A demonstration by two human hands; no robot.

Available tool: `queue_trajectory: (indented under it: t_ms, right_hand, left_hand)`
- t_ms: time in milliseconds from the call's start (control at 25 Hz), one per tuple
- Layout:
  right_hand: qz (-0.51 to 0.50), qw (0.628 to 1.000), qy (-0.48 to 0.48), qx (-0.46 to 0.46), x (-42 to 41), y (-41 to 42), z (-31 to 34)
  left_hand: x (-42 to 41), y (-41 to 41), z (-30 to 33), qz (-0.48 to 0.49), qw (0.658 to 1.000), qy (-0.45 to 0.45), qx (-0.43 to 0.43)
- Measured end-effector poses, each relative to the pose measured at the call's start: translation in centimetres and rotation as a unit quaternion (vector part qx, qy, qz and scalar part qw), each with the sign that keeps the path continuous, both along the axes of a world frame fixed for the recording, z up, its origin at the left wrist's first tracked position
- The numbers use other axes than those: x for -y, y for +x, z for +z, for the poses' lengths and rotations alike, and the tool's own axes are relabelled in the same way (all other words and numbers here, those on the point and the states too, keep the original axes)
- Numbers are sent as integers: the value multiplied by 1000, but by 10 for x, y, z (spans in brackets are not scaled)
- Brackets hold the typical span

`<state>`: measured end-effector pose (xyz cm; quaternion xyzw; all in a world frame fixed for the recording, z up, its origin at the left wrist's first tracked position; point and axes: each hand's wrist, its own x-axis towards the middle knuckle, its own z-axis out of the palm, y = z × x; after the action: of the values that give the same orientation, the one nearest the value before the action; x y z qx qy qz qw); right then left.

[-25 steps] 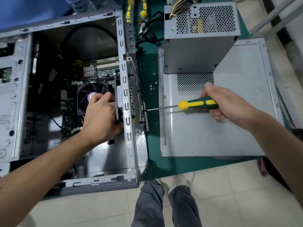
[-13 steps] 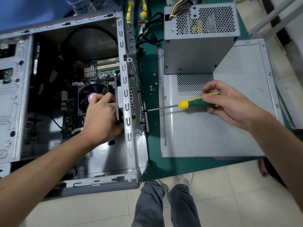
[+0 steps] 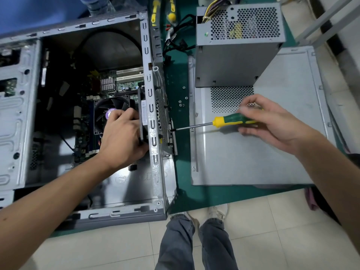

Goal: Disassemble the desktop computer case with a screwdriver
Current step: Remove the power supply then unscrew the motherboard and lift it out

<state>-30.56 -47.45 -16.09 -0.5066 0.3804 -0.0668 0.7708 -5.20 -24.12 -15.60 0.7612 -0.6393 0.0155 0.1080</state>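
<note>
The open grey computer case lies on its side at the left, motherboard and CPU fan showing inside. My left hand reaches into it and grips a black rear fan against the case's back wall. My right hand pinches the green-and-yellow handle of a screwdriver with its fingertips. The shaft lies level and its tip meets a screw on the outside of the rear panel.
A grey power supply with loose cables stands on the removed side panel at the right. Small screws lie on the green mat between case and panel. More yellow-handled tools lie at the back. My feet stand on the tile floor below.
My right hand has loosened from a full grip to a fingertip pinch on the handle, its fingers blurred as they roll it. The left hand and the screwdriver tip have stayed in place.
</note>
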Motion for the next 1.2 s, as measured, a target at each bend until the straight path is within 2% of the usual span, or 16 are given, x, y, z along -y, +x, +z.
queue_trajectory:
  t_ms: [80, 120, 280, 360, 440, 480, 560, 640, 720, 800, 880, 1000, 1080, 1160, 1200]
  right_hand:
    - [52, 991, -71, -99, 1, 0, -3]
    - [50, 993, -80, -75, 0, 1, -3]
    - [1, 1000, 9, 30, 4, -4, -4]
    - [16, 1000, -11, -15, -1, -2, 0]
    - [52, 992, -58, -97, -2, -1, -3]
    - [51, 992, -77, -87, -4, 1, -2]
    - [-7, 999, -46, -14, -1, -2, -5]
    - [-19, 998, 17, 53, 2, -5, -5]
    - [10, 1000, -15, 9, -1, -4, -4]
    - [63, 986, -116, -104, -3, -1, -6]
    - [28, 989, -128, -68, -5, 0, -6]
    - [-17, 999, -14, 39, -1, -5, -6]
    - [7, 999, -35, 5, -2, -3, -2]
    - [38, 992, -101, -71, -2, -2, -7]
    - [32, 991, -117, -52, -3, 0, -5]
  left_hand:
    - [0, -1, 0, 0, 1000, -6, -4]
    - [1, -1, 0, -2, 1000, -9, -7]
    - [1, -2, 2, -5, 1000, -13, -20]
    - [0, -1, 1, -4, 1000, -13, -21]
    - [1, -1, 1, -5, 1000, -14, -23]
    - [1, -1, 1, -6, 1000, -13, -25]
    - [1, -2, 2, -6, 1000, -8, -26]
    - [0, -2, 2, -8, 1000, -6, -23]
    - [0, -2, 3, -6, 999, -6, -31]
    - [1, -2, 4, -1, 999, -3, -38]
    - [1, -2, 5, 3, 999, 6, -35]
    - [1, -4, 6, 10, 999, 13, -29]
    - [1, -4, 7, 11, 999, 13, -36]
    - [2, -5, 7, 11, 999, 5, -33]
    - [2, -5, 7, 12, 1000, 3, -29]
